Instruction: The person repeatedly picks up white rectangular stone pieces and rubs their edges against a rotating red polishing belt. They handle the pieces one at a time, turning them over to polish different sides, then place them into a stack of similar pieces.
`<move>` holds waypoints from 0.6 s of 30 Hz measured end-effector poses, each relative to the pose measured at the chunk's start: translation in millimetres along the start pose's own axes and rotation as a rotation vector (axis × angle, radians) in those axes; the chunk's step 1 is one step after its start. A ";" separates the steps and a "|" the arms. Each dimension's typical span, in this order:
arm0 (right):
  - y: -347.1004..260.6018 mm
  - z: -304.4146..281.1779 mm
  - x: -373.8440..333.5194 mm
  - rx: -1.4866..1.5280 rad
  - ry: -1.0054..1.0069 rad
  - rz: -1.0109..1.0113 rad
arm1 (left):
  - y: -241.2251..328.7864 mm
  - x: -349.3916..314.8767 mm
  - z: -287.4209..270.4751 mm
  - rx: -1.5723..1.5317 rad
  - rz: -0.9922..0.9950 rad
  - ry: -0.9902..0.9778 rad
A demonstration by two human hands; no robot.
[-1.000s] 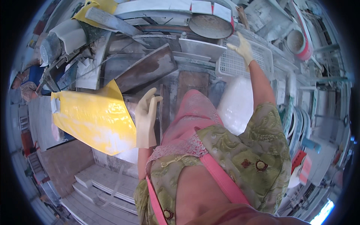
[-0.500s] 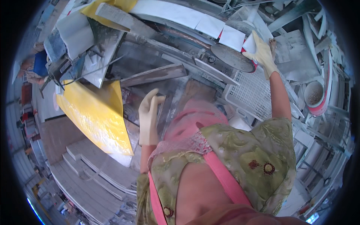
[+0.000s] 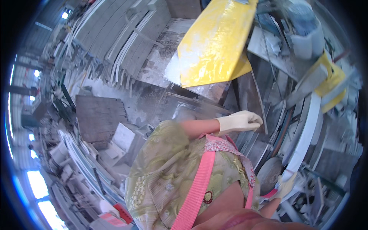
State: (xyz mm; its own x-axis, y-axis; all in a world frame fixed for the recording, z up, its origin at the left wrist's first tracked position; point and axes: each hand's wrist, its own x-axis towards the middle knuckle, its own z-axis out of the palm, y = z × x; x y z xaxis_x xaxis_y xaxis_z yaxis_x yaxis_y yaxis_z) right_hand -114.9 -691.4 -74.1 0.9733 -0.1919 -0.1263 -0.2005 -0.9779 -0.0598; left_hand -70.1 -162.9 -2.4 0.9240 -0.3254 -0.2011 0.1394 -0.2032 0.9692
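Observation:
My left hand [image 3: 241, 122], in a cream glove, is held out in front of my apron. Its fingers are loosely curled together, and I see nothing in them. At the lower right, my right hand [image 3: 284, 187], gloved alike, is at the near end of a long row of white tiles [image 3: 306, 142]. Its thumb and fingers straddle the white tile at that end, though the grip is small and blurred. Beside that hand stands a round grey disc [image 3: 269, 170], with a bit of red below it.
A bright yellow sheet [image 3: 214, 46] lies beyond my left hand. Stacked grey slabs [image 3: 111, 30] stand at the far left, and a dark board [image 3: 100, 117] lies nearer. Another yellow sheet [image 3: 333, 80] and a pale plank [image 3: 306, 86] are at the right.
My view has turned left, so the yellow sheet and stacked slabs now lie ahead. My left hand's fingers have drawn closer together. My right hand remains at the tile row's end.

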 end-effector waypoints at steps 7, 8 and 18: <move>-131.0 -22.7 -8.7 0.326 0.211 -0.225 | -27.9 -16.9 -69.2 -0.030 -0.039 -0.014; -178.1 -28.1 -2.9 0.363 0.239 -0.290 | -27.0 -15.5 -79.4 0.019 -0.050 -0.032; -618.5 -34.6 -14.4 0.376 0.105 -1.092 | -37.5 -79.3 -217.2 -0.241 -0.102 0.321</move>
State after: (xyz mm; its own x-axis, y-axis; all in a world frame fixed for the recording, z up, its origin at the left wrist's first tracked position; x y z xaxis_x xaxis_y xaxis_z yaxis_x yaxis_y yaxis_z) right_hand -1.0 -86.8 -1.1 0.6496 0.7159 0.2561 0.7487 -0.5437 -0.3793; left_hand -71.3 71.0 8.1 0.9600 -0.0025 -0.2800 0.2800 0.0147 0.9599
